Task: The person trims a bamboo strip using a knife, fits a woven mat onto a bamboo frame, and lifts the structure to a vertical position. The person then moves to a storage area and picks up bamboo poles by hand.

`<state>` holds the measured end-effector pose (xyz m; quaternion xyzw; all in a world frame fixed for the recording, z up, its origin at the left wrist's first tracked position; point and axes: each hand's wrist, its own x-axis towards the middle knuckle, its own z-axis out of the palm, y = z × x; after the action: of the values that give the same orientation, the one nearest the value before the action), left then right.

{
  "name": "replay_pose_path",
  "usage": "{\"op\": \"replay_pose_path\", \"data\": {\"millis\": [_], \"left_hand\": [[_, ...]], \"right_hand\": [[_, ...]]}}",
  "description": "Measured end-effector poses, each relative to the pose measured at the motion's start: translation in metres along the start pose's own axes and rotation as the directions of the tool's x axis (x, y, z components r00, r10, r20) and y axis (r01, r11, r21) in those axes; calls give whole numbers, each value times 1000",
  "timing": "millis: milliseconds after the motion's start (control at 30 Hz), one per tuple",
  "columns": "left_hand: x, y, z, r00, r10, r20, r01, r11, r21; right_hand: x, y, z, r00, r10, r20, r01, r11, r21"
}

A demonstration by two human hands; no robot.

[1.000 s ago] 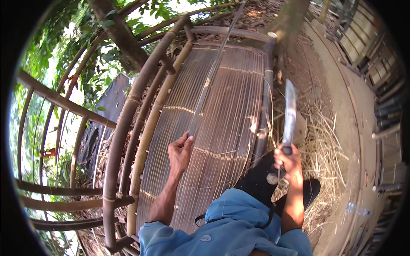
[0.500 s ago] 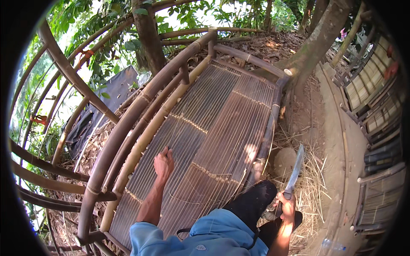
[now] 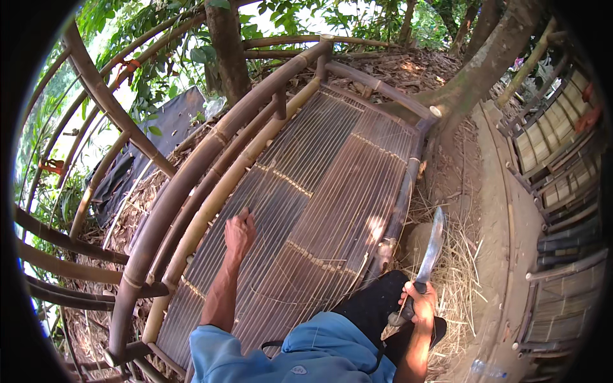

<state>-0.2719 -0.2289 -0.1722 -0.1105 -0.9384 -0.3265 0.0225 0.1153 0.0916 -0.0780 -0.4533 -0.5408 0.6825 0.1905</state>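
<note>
A long bamboo bench [image 3: 300,220] with a seat of thin dark slats stretches in front of me, bound crosswise by rows of pale lashing. Over the left part of its slats is my left hand [image 3: 239,231], its fingers curled together; whether anything is pinched in them is hidden. My right hand [image 3: 420,302], beside my knee on the right, grips the dark handle of a machete [image 3: 430,247]. The broad, slightly curved blade points up and away from me, above straw and a stone. It stays apart from the bench.
A thick bamboo rail [image 3: 191,172] runs along the bench's left side. Dry straw shavings [image 3: 456,281] lie on the ground at the right. Farther right stand more bamboo frames [image 3: 565,223]. A tree trunk [image 3: 485,70] rises beyond the bench, and a dark sheet [image 3: 159,140] lies at the left.
My left hand has shifted slightly left and away from me. The right hand has risen a little to the left, and the machete blade stands slightly farther left and higher.
</note>
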Motion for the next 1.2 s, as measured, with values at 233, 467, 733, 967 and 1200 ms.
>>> {"op": "replay_pose_path", "data": {"millis": [233, 467, 733, 967, 1200], "left_hand": [[55, -19, -44, 984, -80, 161, 110, 976, -189], [97, 16, -41, 992, 65, 104, -54, 994, -98], [71, -48, -6, 998, -29, -63, 39, 986, 163], [-89, -147, -64, 897, 175, -407, -35, 944, 329], [-270, -248, -141, 803, -258, -537, 516, 753, 409]], "right_hand": [[3, -4, 15, 997, 14, 78, -7, 995, -96], [12, -2, 33, 990, -4, 143, 10, 999, -46], [16, 5, 44, 986, 37, 160, -12, 987, -158], [7, -5, 74, 966, -15, 256, 171, 784, -597], [-1, 9, 212, 680, 3, 734, 714, 225, -663]]}}
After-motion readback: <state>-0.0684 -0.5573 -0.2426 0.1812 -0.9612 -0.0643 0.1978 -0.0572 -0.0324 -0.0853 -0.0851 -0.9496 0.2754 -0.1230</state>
